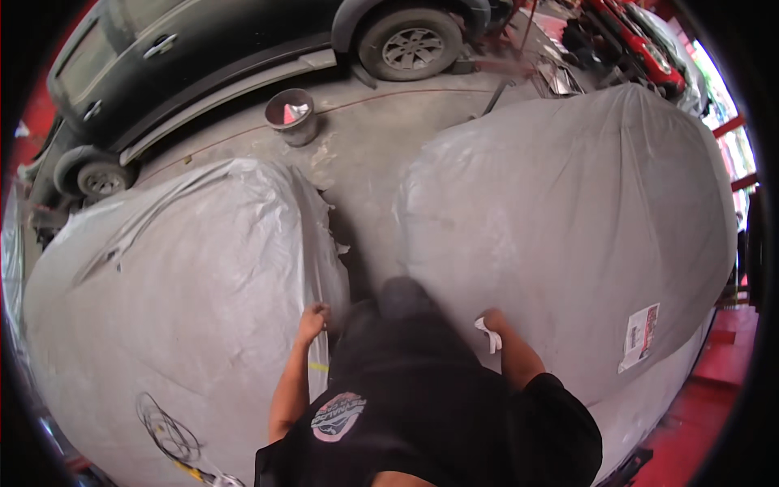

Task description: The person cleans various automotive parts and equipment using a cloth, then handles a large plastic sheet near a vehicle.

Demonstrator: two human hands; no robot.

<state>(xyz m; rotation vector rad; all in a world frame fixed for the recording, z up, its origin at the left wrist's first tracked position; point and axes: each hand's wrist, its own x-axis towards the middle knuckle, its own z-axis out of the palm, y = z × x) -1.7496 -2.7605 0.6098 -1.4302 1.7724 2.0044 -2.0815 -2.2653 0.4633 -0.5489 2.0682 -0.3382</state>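
Note:
My left hand [313,323] is closed beside the edge of the pale plastic sheet [203,276] draped over a large car-like shape at left. Whatever its fingers hold, if anything, is hidden. Below that hand, a short yellow-green strip [318,367] shows on the sheet's side. My right hand [495,320] is closed around a white strip [488,334], perhaps paper or cloth, whose end hangs down. That hand is next to a second grey plastic sheet [552,219] covering another large shape at right. A white-and-red printed label [639,338] lies on this sheet.
Ahead, a grey bucket [290,118] stands on the concrete floor [357,146]. Beyond it is a dark dusty vehicle [219,57]. A coiled cable [170,430] with a yellow part lies on the left sheet. A narrow gap separates the two covered shapes.

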